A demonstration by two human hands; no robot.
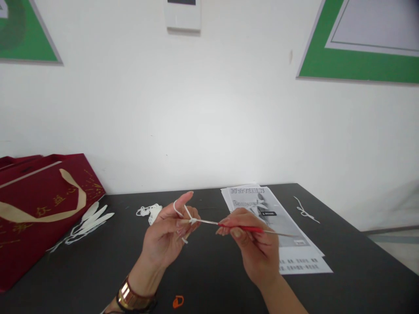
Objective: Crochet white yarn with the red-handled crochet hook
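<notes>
My left hand (168, 233) pinches a small piece of white yarn (193, 220) between thumb and fingers, with a strand looped round the raised index finger. A crochet hook (244, 228) with a red grip and metal shaft lies in my right hand (258, 248), whose fingers are closed round the grip. The hook's tip meets the yarn at my left fingertips; the exact stitch is too small to make out. Behind my left hand a loose heap of white yarn (149, 212) rests on the table.
Printed sheets (294, 237) lie under and beyond my right hand on the dark table (209, 279). A dark red gift bag (39, 205) stands at left beside white crocheted leaf-like pieces (93, 221). An orange stitch marker (178, 301) is near the front, a yarn scrap (305, 213) at right.
</notes>
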